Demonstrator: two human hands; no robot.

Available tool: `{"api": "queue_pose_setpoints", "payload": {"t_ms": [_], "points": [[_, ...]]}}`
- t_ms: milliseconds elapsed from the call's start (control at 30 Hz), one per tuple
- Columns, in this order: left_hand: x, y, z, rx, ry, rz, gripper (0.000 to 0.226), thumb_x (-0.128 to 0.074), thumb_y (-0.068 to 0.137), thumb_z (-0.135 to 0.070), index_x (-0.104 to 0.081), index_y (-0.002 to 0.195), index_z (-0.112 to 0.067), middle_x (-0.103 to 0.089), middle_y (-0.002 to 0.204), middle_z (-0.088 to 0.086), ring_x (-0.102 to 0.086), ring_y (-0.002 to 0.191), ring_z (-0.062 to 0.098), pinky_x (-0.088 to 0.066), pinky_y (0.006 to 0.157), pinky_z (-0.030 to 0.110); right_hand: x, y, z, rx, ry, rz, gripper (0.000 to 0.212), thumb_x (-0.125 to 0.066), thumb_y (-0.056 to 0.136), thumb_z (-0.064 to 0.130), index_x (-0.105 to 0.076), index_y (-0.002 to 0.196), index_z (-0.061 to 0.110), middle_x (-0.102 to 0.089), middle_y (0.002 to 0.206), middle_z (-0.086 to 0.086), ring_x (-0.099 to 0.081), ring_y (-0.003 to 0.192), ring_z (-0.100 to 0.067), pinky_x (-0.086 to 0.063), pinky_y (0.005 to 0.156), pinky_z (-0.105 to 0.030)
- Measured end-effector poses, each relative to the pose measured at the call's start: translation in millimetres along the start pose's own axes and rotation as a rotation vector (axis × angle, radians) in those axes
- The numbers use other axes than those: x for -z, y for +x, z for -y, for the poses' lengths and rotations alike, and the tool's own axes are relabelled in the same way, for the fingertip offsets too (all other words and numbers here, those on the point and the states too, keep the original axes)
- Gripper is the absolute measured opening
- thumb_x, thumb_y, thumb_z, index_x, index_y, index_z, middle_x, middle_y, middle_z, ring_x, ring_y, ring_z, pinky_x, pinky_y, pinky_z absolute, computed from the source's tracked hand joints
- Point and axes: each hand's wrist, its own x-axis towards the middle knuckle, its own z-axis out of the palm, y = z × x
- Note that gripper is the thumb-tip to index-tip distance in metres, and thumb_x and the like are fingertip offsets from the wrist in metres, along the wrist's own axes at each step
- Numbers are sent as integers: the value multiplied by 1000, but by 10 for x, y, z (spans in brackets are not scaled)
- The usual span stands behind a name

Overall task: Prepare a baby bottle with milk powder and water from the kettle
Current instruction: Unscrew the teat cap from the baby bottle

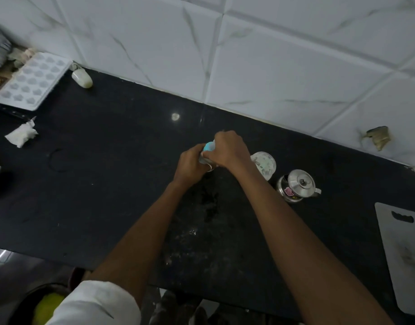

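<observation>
A baby bottle with a light blue top [207, 149] stands on the black counter [112, 184] at mid-frame, mostly hidden by both hands. My left hand [192, 167] wraps around its body from the left. My right hand [227, 150] grips its blue top from above and the right. Just right of the hands stands a clear plastic jar with a pale lid [264, 164]. Further right sits a small steel kettle [296, 187] with its lid on and its spout pointing right.
A white ice-cube tray [33, 79] lies at the far left, with a white plug [82, 77] by the tiled wall and a small white packet [21, 134] below it. A grey cutting board [405, 254] lies at the right edge. White powder specks dot the counter near its front edge.
</observation>
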Motion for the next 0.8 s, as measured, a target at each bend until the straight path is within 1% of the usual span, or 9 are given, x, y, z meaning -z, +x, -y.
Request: {"api": "queue_pose_setpoints", "payload": {"t_ms": [100, 167, 300, 333, 400, 467, 567, 667, 800], "points": [[7, -3, -8, -21, 2, 0, 38, -76, 79, -16, -66, 116, -15, -68, 92, -13, -68, 84, 1, -57, 72, 23, -4, 33, 13, 43, -25, 21, 50, -79, 83, 40, -66, 117, 6, -68, 114, -12, -67, 102, -25, -46, 77, -27], [6, -4, -8, -34, 6, 7, 36, -76, 79, -19, -66, 114, -15, -68, 90, -14, -67, 82, 1, -57, 71, 23, 16, 43, 7, 72, -25, 41, 51, -79, 84, 38, -65, 121, 7, -66, 119, -12, -65, 106, -24, -49, 84, -28], [-3, 3, 17, -15, 2, 5, 37, -70, 73, -38, -67, 101, -14, -69, 83, -12, -67, 73, 3, -53, 62, 20, 113, 59, 8, 187, -28, 162, 54, -82, 82, 25, -62, 130, 12, -59, 128, -11, -59, 117, -27, -48, 94, -33], [-10, 11, 29, -13, 6, 5, 36, -70, 74, -38, -67, 100, -13, -68, 82, -12, -67, 73, 3, -52, 61, 20, 124, 61, 15, 201, -25, 191, 58, -82, 82, 23, -60, 135, 14, -56, 131, -12, -57, 120, -28, -47, 96, -34], [-17, 23, 43, -1, 13, 7, 32, -75, 77, -29, -67, 104, -13, -69, 84, -12, -68, 74, 2, -52, 61, 18, 110, 69, 35, 173, -21, 204, 68, -81, 83, 23, -51, 142, 14, -51, 136, -15, -54, 124, -31, -48, 98, -37], [-14, 28, 43, 1, 10, 7, 29, -79, 78, -17, -68, 105, -14, -69, 84, -12, -68, 75, 0, -50, 61, 15, 82, 71, 63, 107, -34, 138, 65, -79, 84, 33, -50, 137, 9, -51, 133, -16, -58, 120, -33, -51, 94, -39], [-12, 25, 38, -13, 3, 9, 30, -77, 77, -10, -69, 106, -12, -68, 85, -13, -66, 76, -4, -47, 62, 10, 63, 63, 78, 69, -91, 69, 50, -73, 89, 42, -60, 125, 9, -61, 123, -14, -64, 109, -30, -51, 84, -37], [-8, 31, 55, 1, 25, 13, 40, -80, 76, -17, -67, 114, -14, -70, 92, -12, -66, 80, -4, -47, 66, 9, 81, 50, 55, 141, -98, 109, 44, -74, 88, 31, -61, 124, 9, -58, 124, -13, -62, 110, -29, -51, 87, -36], [-20, 49, 81, 36, 40, 24, 26, -82, 75, -24, -65, 93, -17, -67, 78, -11, -65, 69, 3, -45, 57, 14, 135, 41, 54, 238, -42, 120, 37, -77, 83, 18, -64, 117, 11, -53, 123, -10, -56, 112, -28, -52, 88, -36]]}}
